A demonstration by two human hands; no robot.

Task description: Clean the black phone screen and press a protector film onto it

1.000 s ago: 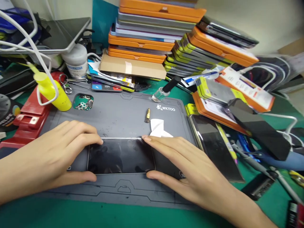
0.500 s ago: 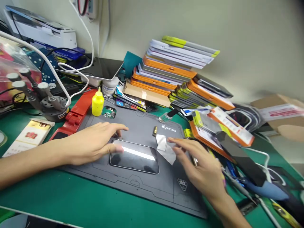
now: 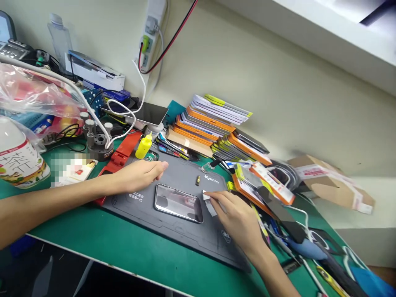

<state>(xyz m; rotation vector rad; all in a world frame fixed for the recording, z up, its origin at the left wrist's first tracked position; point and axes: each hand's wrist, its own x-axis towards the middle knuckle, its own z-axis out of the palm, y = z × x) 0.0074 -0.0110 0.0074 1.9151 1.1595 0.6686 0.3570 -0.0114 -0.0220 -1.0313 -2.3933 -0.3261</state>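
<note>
A dark phone (image 3: 178,202) lies screen-up on a grey work mat (image 3: 148,214). My left hand (image 3: 139,175) rests on the mat just left of the phone, fingers loosely curled, holding nothing. My right hand (image 3: 236,214) sits at the phone's right end and pinches a small white wipe (image 3: 208,199) between its fingers. A little brass part (image 3: 197,180) lies on the mat beyond the phone.
A yellow squeeze bottle (image 3: 143,146), a red tool (image 3: 119,154) and a clear vial (image 3: 210,165) stand at the mat's far edge. Stacked orange and grey boxes (image 3: 213,128) fill the back. Packages and tools (image 3: 272,189) crowd the right; a large bottle (image 3: 18,159) stands left.
Both hands left the phone's edges. My right hand took hold of the white wipe. My left hand slid off to the left. The view pulled back and up.
</note>
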